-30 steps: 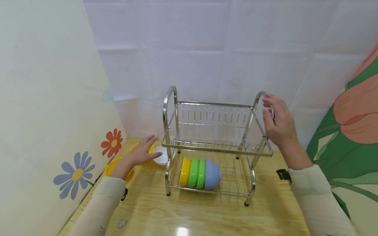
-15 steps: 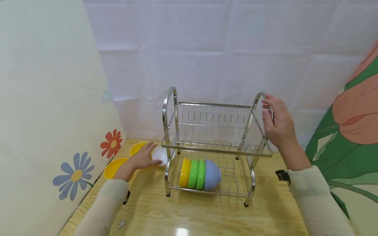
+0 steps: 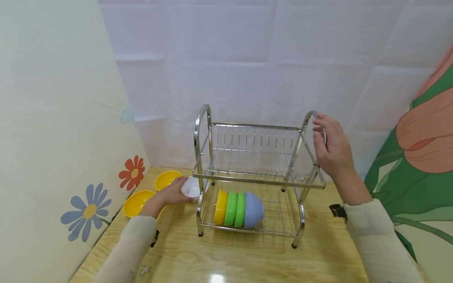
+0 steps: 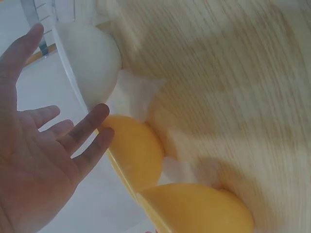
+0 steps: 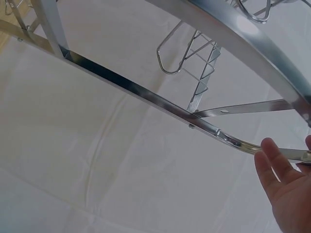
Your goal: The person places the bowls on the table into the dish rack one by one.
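Observation:
A two-tier metal dish rack [image 3: 258, 179] stands in the middle of the head view. My right hand [image 3: 332, 151] grips its upper right side tube, which also shows in the right wrist view, where the fingertips [image 5: 269, 144] lie against the rail. At the rack's left, my left hand [image 3: 173, 192] reaches to a white bowl [image 3: 191, 187]. The left wrist view shows its thumb and fingers spread apart, with fingertips [image 4: 100, 110] near the rims of the white bowl [image 4: 97, 63] and a yellow bowl [image 4: 138, 153]. On the lower tier, yellow, green and blue bowls [image 3: 253, 210] stand on edge.
Two yellow bowls [image 3: 138, 203] sit mouth up on the wooden table [image 3: 187, 257], left of the rack and beside the left forearm. A white cloth [image 3: 247, 59] hangs behind, with flowered panels [image 3: 90, 210] at either side.
My left hand has moved slightly right and down, from over the yellow bowls to the white bowl's near rim, uncovering more of the yellow bowls. My right hand has stayed on the rack.

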The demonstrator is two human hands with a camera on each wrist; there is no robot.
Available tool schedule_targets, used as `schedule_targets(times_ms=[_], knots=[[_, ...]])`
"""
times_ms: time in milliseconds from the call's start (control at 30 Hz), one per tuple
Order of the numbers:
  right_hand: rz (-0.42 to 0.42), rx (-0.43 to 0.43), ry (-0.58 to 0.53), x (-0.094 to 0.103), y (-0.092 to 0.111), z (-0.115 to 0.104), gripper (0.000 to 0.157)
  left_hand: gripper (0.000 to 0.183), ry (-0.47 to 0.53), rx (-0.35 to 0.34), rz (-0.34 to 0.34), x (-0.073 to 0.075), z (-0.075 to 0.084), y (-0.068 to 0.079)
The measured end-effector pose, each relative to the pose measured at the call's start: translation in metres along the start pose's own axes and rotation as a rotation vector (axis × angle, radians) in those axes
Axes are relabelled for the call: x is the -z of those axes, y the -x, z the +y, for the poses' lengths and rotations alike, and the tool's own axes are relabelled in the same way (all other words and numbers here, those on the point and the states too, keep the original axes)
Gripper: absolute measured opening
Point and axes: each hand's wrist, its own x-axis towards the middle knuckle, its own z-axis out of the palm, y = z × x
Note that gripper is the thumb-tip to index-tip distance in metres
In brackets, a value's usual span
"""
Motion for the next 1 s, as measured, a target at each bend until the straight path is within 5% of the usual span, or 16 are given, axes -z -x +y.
schedule_targets(times_ms=[400, 733, 1000], knots=[[-0.003, -0.003, 0.011, 0.0, 0.001, 0.0, 0.033, 0.112, 0.034, -0.006, 0.003, -0.009, -0.001, -0.008], [-0.027, -0.015, 0.022, -0.001, 0.002, -0.002, 0.034, 0.126, 0.033, 0.08, -0.029, -0.022, 0.0, -0.011], [-0.016, -0.012, 0.017, 0.0, 0.003, -0.002, 0.034, 0.126, 0.029, 0.077, -0.018, -0.028, 0.003, -0.013]])
